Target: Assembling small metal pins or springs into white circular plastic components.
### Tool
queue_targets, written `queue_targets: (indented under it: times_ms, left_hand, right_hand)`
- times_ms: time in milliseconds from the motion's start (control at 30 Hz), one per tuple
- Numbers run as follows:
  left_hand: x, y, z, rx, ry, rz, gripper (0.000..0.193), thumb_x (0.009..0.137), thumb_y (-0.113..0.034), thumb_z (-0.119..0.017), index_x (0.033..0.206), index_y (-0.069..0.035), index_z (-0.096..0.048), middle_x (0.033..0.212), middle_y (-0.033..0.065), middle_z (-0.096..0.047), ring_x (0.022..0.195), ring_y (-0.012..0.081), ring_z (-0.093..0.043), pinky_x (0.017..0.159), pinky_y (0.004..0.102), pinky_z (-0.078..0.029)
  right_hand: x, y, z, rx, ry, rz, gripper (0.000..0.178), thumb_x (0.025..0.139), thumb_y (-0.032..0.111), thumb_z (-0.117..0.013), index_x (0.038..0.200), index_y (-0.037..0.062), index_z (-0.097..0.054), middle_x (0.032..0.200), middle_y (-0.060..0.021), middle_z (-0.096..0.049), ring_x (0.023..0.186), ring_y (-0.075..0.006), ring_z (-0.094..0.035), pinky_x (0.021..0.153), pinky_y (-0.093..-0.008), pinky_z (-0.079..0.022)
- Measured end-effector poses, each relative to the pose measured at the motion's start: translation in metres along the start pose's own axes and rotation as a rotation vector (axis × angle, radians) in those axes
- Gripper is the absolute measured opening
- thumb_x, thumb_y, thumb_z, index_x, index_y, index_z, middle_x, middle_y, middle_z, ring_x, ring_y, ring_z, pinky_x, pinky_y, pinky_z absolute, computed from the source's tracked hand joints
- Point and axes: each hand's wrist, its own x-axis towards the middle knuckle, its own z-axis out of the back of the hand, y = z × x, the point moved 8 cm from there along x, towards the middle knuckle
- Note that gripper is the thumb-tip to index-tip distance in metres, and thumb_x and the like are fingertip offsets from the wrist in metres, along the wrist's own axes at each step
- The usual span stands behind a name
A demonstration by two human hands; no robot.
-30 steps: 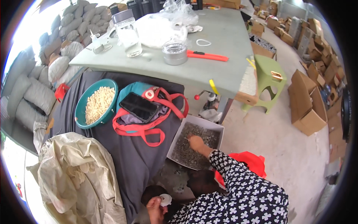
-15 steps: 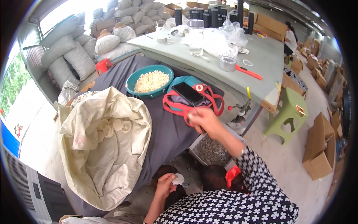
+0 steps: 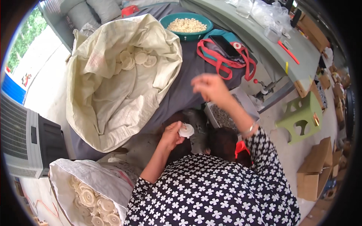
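Observation:
My left hand (image 3: pixel 172 136) pinches a white round plastic disc (image 3: pixel 187 131) by its edge, low in front of my body. Raised above a box of grey bits (image 3: pixel 223 116), my right hand (image 3: pixel 212 89) is smeared by motion, so what its fingers hold, if anything, does not show. Beyond it lies a teal and pink cloth bag (image 3: pixel 215 56) with a dark phone (image 3: pixel 225 46) on top. A wide cream sack (image 3: pixel 117 101) sits at the left with several discs (image 3: pixel 140 58) inside. More discs (image 3: pixel 88 197) fill a white sack (image 3: pixel 62 171) at the lower left.
A teal basin (image 3: pixel 187 35) of small pale pieces stands on the dark cloth (image 3: pixel 181 88). The grey-green table (image 3: pixel 260 28) is at the far right, with a green stool (image 3: pixel 301 120) and a cardboard box (image 3: pixel 313 173) nearer. An air cooler (image 3: pixel 19 132) stands at the left.
The view has tipped down and left, bringing the white sack of discs into sight. My right hand has drawn back from beside the cloth bag. The disc stays in my left hand.

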Motion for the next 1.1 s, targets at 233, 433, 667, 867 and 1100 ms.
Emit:
queue_targets:
  times_ms: [233, 433, 667, 867, 1100]
  left_hand:
    - [-0.004, 0.006, -0.056, 0.106, 0.007, 0.065, 0.026, 0.094, -0.03, -0.046, 0.091, -0.007, -0.056, 0.07, 0.004, -0.057, 0.046, 0.0098, -0.048, 0.031, 0.0196, -0.028]
    - [-0.046, -0.016, -0.04, 0.282, -0.227, -0.094, 0.02, 0.091, -0.021, -0.05, 0.088, -0.004, -0.059, 0.073, 0.0065, -0.06, 0.047, 0.0107, -0.053, 0.031, 0.0193, -0.034]
    - [-0.086, -0.083, -0.035, 0.224, -0.379, -0.393, 0.035, 0.082, -0.008, -0.057, 0.116, -0.004, -0.052, 0.086, 0.0072, -0.062, 0.057, 0.0123, -0.059, 0.035, 0.0182, -0.038]
    - [-0.183, -0.148, -0.018, 0.304, -0.697, -0.848, 0.033, 0.085, -0.01, -0.055, 0.117, -0.004, -0.053, 0.094, 0.0059, -0.063, 0.068, 0.0079, -0.059, 0.042, 0.0157, -0.039]
    - [-0.374, -0.203, -0.006, 0.925, -1.633, -1.151, 0.03, 0.086, -0.009, -0.054, 0.115, 0.0, -0.056, 0.09, 0.0038, -0.058, 0.064, 0.0072, -0.051, 0.05, 0.0203, -0.041]
  right_hand:
    - [-0.105, -0.051, -0.033, -0.352, -0.036, 0.208, 0.021, 0.075, 0.016, -0.065, 0.087, -0.0008, -0.063, 0.078, -0.0142, -0.061, 0.069, -0.0266, -0.06, 0.063, -0.0334, -0.048]
    - [-0.119, -0.045, -0.013, -0.302, -0.243, 0.25, 0.015, 0.075, 0.016, -0.059, 0.078, 0.0006, -0.061, 0.074, -0.0156, -0.059, 0.068, -0.0318, -0.058, 0.062, -0.0377, -0.047]
    - [-0.146, -0.116, 0.125, -0.946, -0.666, -0.355, 0.03, 0.07, 0.008, -0.055, 0.098, -0.0017, -0.054, 0.083, -0.0223, -0.061, 0.077, -0.0397, -0.061, 0.065, -0.0478, -0.049]
    - [-0.097, -0.111, 0.006, -0.764, -0.285, -0.009, 0.03, 0.078, 0.02, -0.06, 0.096, -0.0014, -0.051, 0.085, -0.0219, -0.06, 0.078, -0.0382, -0.061, 0.068, -0.0463, -0.048]
    - [-0.088, -0.143, -0.002, -0.662, -0.066, 0.005, 0.02, 0.076, 0.018, -0.063, 0.086, 0.0006, -0.059, 0.082, -0.0203, -0.062, 0.078, -0.0371, -0.061, 0.068, -0.0434, -0.049]
